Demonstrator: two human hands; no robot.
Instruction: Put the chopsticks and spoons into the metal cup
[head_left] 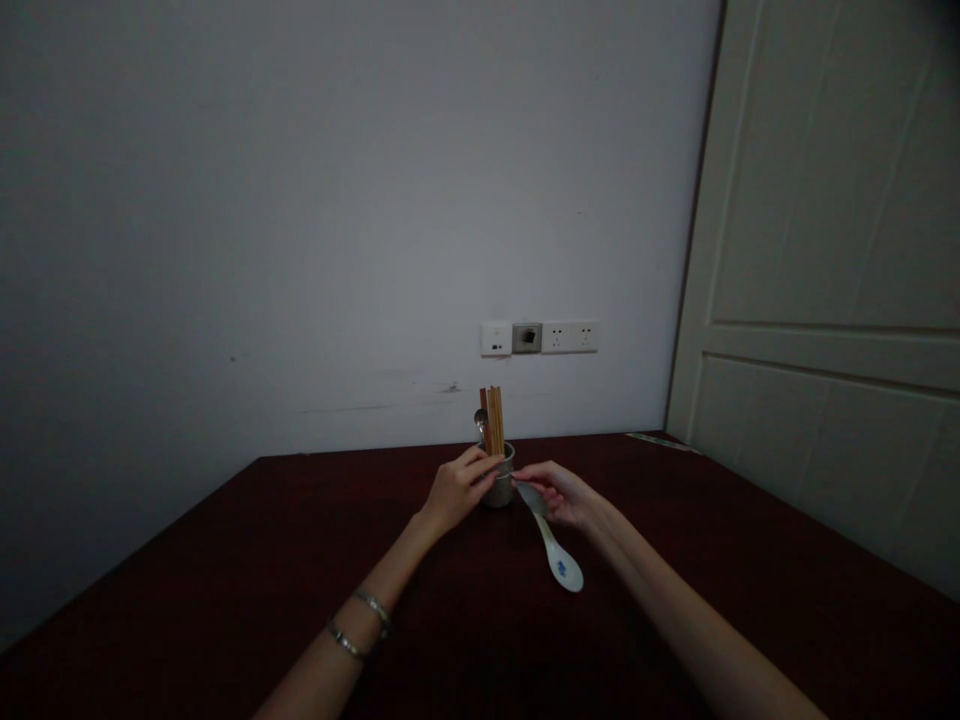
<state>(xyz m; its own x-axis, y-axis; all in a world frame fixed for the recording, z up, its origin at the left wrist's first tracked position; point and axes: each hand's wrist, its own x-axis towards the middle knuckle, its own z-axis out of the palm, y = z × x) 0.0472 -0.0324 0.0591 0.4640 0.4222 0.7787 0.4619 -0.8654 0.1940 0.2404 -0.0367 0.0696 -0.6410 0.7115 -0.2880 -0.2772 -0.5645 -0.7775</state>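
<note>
A round grey utensil holder stands upright on the table, with several wooden chopsticks and a small metal spoon sticking out of it. My left hand is closed against the holder's left and front side, fingers lying across its rim. Just right of the holder, my right hand pinches a pale, flat-ended utensil, its tip close to the holder's wall. I cannot tell its exact kind. Below that hand lies a white soup spoon with a blue mark, its handle running up beneath the pale utensil.
The dark red table reaches back to a grey wall. Wall sockets sit above the table's far edge. A panelled door stands on the right. A thin strip lies in the far right corner.
</note>
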